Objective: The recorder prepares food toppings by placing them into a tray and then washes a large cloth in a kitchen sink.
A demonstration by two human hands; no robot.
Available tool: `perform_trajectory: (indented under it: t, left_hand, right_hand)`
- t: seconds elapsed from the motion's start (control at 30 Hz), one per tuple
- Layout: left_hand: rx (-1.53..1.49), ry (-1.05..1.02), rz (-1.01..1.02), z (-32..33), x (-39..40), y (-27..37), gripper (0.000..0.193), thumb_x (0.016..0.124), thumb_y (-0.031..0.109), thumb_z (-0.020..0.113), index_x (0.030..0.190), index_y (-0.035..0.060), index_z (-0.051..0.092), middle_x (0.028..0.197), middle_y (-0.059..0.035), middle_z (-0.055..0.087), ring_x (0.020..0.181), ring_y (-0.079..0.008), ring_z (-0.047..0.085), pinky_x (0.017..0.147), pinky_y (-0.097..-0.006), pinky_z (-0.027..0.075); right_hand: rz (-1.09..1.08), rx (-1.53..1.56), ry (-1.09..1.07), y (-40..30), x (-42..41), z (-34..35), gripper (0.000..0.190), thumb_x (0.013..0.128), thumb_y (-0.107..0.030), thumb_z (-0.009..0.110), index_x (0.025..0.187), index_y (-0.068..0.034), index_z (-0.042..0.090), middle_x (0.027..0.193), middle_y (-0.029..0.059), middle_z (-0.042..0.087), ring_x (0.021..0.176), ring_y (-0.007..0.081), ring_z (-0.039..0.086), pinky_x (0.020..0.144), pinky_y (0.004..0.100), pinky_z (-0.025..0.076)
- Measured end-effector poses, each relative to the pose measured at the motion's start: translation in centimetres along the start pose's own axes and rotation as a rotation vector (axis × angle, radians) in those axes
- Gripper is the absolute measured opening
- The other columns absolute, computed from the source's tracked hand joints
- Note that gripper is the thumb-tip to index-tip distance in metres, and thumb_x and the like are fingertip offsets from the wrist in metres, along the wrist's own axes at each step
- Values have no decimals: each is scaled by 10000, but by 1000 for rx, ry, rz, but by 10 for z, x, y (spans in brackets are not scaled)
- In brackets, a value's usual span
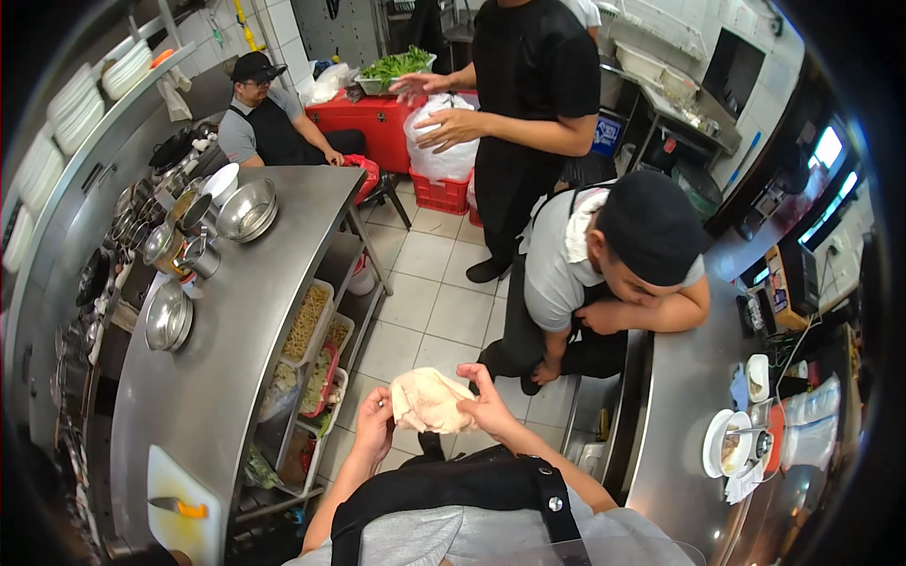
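A cream-coloured cloth (430, 402), bunched and creased, hangs in front of my chest above the tiled floor. My left hand (374, 424) pinches its left edge between thumb and fingers. On the opposite side, my right hand (490, 405) grips the cloth with the thumb pressed on its face. The right index finger is raised away from the fabric. Part of the right hand's other fingers is hidden behind the cloth.
To the left runs a steel worktable (212, 382) bearing metal bowls (248, 211), a cutting board (177, 488) and an orange-handled knife (180, 507). A seated person (601, 269) leans on the right counter (679, 396). Beyond, one person (538, 92) stands and another (272, 113) sits.
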State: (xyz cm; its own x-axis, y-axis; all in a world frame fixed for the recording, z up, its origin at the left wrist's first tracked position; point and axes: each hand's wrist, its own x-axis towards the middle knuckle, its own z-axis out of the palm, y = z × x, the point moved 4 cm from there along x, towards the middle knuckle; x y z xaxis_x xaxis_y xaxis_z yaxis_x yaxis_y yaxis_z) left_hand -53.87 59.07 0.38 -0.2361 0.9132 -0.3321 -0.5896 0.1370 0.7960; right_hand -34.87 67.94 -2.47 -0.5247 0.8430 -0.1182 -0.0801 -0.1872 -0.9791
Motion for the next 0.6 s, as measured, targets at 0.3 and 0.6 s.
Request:
perform_trajectory:
  t: [0.3, 0.6]
  left_hand:
    - [-11, -310, -226, 53, 131, 38, 82, 920, 121, 509, 971, 60, 530, 928, -27, 586, 844, -107, 571, 744, -245, 475]
    - [-59, -326, -291, 84, 239, 43, 108, 932, 102, 496, 1028, 54, 505, 1002, -79, 606, 895, -165, 620, 785, -297, 524]
  right_hand:
    - [-181, -140, 18, -76, 98, 20, 248, 686, -55, 731, 866, -35, 562, 1321, 135, 390, 1200, 265, 439, 971, 377, 383]
    - [-61, 32, 147, -61, 189, -28, 123, 848, -114, 645, 818, -6, 597, 1061, 60, 538, 957, 132, 524, 828, 280, 428]
